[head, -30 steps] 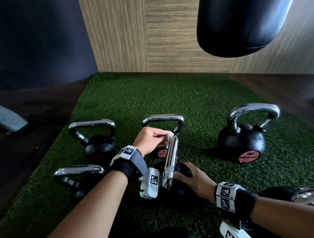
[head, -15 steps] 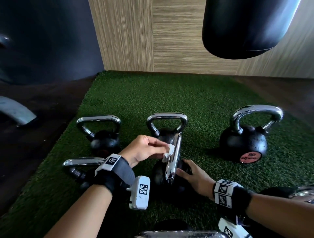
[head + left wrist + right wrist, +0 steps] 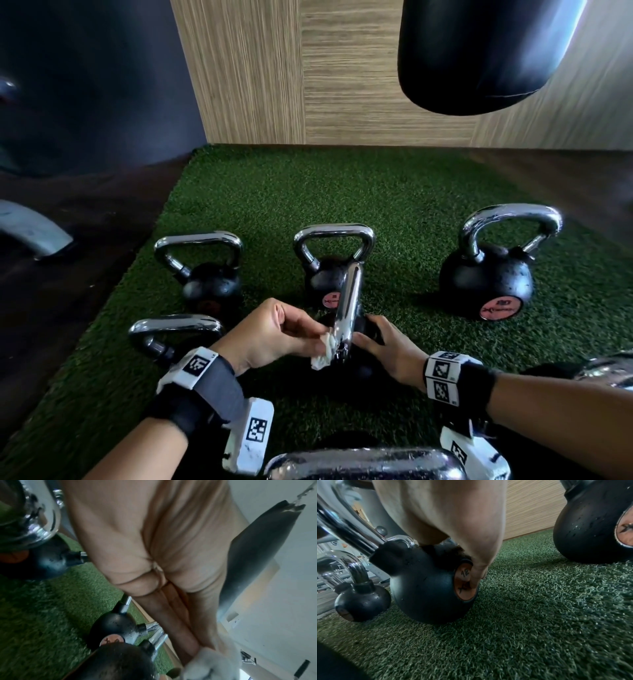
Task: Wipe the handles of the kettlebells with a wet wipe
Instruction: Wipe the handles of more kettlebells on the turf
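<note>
A black kettlebell marked 12 stands on the turf in front of me, its chrome handle seen edge-on. My left hand pinches a crumpled white wet wipe against the near lower part of that handle. The wipe shows blurred at my fingertips in the left wrist view. My right hand cups the kettlebell's ball from the right, fingertips on its orange label.
Several more kettlebells stand on the green turf: back left, back middle, right, front left. Another chrome handle lies nearest me. A black punching bag hangs above right.
My left hand has slid the wipe along the chrome handle from its far top end towards me and downward. The right hand has stayed on the ball.
</note>
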`<state>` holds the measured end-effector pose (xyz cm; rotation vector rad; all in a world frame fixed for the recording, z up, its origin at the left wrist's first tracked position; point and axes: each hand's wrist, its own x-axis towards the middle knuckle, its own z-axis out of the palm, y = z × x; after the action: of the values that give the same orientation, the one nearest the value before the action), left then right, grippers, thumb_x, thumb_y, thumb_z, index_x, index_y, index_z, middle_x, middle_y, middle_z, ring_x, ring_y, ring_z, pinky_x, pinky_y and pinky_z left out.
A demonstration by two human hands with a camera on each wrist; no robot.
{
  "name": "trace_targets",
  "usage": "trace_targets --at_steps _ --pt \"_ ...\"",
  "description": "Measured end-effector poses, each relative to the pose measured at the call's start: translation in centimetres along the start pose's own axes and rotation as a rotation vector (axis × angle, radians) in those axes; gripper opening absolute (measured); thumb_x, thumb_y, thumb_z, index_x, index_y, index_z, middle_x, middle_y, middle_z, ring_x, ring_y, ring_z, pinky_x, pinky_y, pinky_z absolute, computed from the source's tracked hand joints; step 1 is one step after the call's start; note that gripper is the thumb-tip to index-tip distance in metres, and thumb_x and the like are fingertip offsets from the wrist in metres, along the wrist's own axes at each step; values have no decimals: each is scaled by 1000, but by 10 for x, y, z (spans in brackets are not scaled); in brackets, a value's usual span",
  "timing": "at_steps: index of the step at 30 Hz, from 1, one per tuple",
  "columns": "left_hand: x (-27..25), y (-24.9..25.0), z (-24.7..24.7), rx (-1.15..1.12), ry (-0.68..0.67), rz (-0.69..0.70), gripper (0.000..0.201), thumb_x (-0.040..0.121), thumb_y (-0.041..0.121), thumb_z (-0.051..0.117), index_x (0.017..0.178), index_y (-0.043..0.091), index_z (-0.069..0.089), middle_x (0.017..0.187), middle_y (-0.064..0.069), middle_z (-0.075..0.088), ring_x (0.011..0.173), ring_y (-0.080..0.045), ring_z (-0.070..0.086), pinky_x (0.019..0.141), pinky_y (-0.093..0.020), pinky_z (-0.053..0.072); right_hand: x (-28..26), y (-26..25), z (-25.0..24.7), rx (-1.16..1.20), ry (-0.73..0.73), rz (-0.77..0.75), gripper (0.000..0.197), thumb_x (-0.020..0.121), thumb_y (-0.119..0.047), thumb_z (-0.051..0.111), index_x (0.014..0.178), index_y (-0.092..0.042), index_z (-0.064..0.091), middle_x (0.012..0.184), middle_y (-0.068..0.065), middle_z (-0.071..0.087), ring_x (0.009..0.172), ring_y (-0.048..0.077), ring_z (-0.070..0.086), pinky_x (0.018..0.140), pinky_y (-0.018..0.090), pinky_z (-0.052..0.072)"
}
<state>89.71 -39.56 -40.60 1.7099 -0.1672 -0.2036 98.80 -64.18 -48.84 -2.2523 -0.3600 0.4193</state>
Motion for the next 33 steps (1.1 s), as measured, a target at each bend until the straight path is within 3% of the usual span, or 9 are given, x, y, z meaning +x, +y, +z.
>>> trace_targets --at_steps 4,9,13,16,19,22,24,30,33 --pt "-6 -10 10 45 22 4 23 69 15 91 91 21 85 97 -4 81 89 -8 75 82 -19 56 1 1 -2 -17 -20 10 78 89 -62 60 150 -18 38 144 5 51 128 19 52 111 38 41" --pt "-2 -19 21 175 116 -67 33 72 -2 89 72 30 82 82 8 80 77 3 71 76 -12 52 0 -1 -3 -57 -24 22 76 90 -63 59 149 -20 38 143 4 52 127 18 52 109 36 42" --pt "-4 -15 18 152 96 -82 21 73 8 91 86 22 84 88 2 81 82 -1 72 79 -15 53 -1 -22 -23 -200 -112 28 72 90 -66 56 145 -23 39 134 1 54 115 17 55 98 31 43" --pt "-1 1 8 -60 124 -73 23 67 15 87 89 17 85 93 -7 81 82 -9 74 74 -20 58 -8 -50 -51 -61 116 -29 50 93 -50 63 133 -27 44 139 5 48 118 20 55 102 38 46" --pt "9 27 -5 -268 165 -27 25 69 10 81 94 14 84 99 -10 80 84 -12 76 71 -20 59 -23 -81 -74 34 389 -280 32 88 -30 72 115 -32 54 120 0 57 92 12 62 79 29 54" --pt "23 52 -16 -408 215 22 26 69 7 78 94 12 84 102 -10 79 87 -12 76 72 -20 59 -41 -110 -84 -33 381 -561 32 85 -35 78 115 -41 70 106 -10 60 88 2 63 76 10 50" --pt "30 66 -17 -457 223 38 25 70 8 77 95 9 83 104 -11 79 88 -14 76 72 -21 60 -51 -126 -83 -15 387 -677 35 80 -37 82 115 -36 76 105 -11 64 91 3 64 79 9 49" --pt "44 79 -6 -519 224 49 30 75 5 71 104 1 70 98 -14 79 83 -16 77 68 -23 61 -54 -144 -70 148 480 -713 38 74 -29 88 110 -20 79 107 -11 74 94 1 70 85 14 54" --pt "43 79 2 -470 214 37 31 71 13 79 99 1 77 100 -16 78 81 -16 77 67 -22 60 -47 -143 -71 228 466 -618 31 74 -24 89 104 -24 81 96 -13 78 87 -1 72 80 13 55"
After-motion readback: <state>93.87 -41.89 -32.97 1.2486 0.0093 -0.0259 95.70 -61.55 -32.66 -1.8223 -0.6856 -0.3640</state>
